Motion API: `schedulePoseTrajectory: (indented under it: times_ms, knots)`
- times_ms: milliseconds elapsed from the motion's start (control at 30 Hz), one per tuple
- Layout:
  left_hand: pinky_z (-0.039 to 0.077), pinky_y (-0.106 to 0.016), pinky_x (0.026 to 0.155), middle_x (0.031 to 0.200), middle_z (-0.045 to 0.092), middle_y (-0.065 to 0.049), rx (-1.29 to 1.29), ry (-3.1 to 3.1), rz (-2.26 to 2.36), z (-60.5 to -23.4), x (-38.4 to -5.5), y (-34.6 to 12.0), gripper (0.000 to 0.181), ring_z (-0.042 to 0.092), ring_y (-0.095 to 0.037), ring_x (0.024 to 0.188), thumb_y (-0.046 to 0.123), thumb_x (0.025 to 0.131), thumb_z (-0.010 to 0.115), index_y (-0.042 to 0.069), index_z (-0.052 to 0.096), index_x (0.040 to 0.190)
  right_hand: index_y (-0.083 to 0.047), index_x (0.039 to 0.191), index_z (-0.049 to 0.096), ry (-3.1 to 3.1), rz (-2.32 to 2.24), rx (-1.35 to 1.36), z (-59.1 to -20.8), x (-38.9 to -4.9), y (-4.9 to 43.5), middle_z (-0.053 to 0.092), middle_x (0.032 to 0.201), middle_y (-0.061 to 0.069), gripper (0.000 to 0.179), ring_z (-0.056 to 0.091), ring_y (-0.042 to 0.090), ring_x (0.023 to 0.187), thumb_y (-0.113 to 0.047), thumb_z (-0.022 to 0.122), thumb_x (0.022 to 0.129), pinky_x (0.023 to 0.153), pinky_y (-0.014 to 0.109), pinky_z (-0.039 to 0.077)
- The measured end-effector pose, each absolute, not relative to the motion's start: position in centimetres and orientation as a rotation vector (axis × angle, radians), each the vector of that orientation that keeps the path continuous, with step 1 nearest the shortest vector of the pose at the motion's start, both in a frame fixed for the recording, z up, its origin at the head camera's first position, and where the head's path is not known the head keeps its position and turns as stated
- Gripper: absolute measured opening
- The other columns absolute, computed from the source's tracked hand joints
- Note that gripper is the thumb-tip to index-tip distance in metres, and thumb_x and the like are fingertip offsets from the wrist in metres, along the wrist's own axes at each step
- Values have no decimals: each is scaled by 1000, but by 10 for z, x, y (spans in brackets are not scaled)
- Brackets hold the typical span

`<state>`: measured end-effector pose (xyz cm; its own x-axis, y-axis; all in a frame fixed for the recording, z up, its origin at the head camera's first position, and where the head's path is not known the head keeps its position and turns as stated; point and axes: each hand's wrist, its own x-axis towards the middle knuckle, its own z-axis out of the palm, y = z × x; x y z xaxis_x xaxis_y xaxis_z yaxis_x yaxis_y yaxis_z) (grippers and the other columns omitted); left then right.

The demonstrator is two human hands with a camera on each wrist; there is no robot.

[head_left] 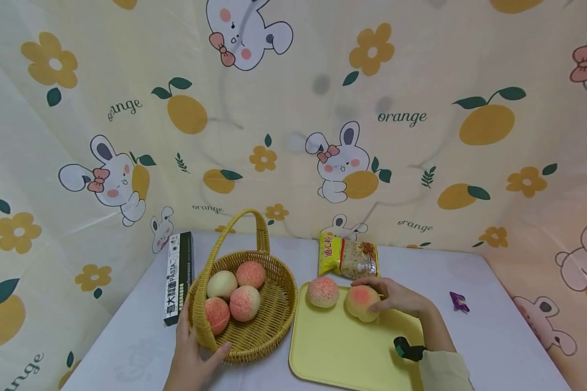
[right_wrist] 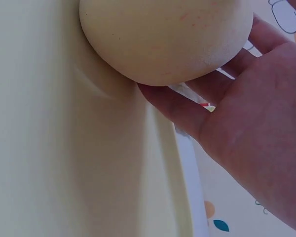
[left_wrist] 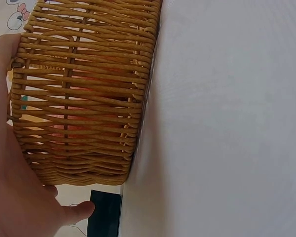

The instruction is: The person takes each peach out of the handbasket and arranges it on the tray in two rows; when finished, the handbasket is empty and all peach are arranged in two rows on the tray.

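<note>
Right hand: my right hand (head_left: 396, 297) curls its fingers (right_wrist: 197, 111) round a peach (head_left: 362, 302) that sits on the yellow tray (head_left: 342, 353), near the tray's far edge.
Left hand: my left hand (head_left: 192, 347) cups the near wall of the wicker basket (head_left: 269, 320), thumb on the rim, fingers spread against the weave (left_wrist: 84, 98).
Other peaches: a second peach (head_left: 323, 292) lies on the tray just left of my right hand; four more sit in the basket.
Beyond the hands: a pasta box (head_left: 178, 277) past my left hand, a macaroni bag (head_left: 348, 258) past my right.
Risk: I judge the held peach could roll off the tray's shallow lip if I let go carelessly.
Risk: it may also nudge its neighbour, which lies close by.
</note>
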<state>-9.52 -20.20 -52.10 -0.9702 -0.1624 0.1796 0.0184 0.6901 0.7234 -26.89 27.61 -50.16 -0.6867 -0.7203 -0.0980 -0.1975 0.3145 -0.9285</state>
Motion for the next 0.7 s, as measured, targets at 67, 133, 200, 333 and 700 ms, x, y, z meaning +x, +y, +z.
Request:
schedulePoseTrajectory:
  times_ms: [67,133,200,333,700]
  knots:
    - [24,-73,107,166,-13,-5,115,-2673,-1143,-521,-95,-202,104,2,-41,150,52,80,79,9,26,158,-6,142,51,2089,-1361,-804,-502,-269,276,53,140,14,59,53,26,123,-18,71,87,105,39,40]
    - [24,-73,107,166,-12,-6,112,-2670,-1141,-521,-96,-202,103,2,-41,150,51,80,80,9,27,158,-4,142,51,2094,-1360,-809,-501,-269,275,52,141,14,60,52,26,124,-18,71,87,104,32,41]
    - [24,-73,107,166,-11,-8,105,-2663,-1139,-521,-96,-202,102,2,-41,150,50,80,80,9,28,157,-2,142,50,2095,-1368,-814,-501,-269,275,50,143,16,60,50,24,126,-17,71,87,103,26,40]
    - [25,-74,106,166,-10,-8,91,-2648,-1130,-522,-95,-202,102,3,-41,150,48,79,81,10,28,158,3,142,47,2066,-1420,-825,-499,-268,275,46,146,23,61,50,20,128,-14,70,88,103,19,39]
    - [25,-74,106,166,-13,-4,98,-2655,-1128,-523,-94,-202,104,3,-41,150,48,80,81,13,24,159,8,144,43,2051,-1483,-871,-495,-269,276,45,143,32,62,52,22,128,-11,67,90,103,21,42]
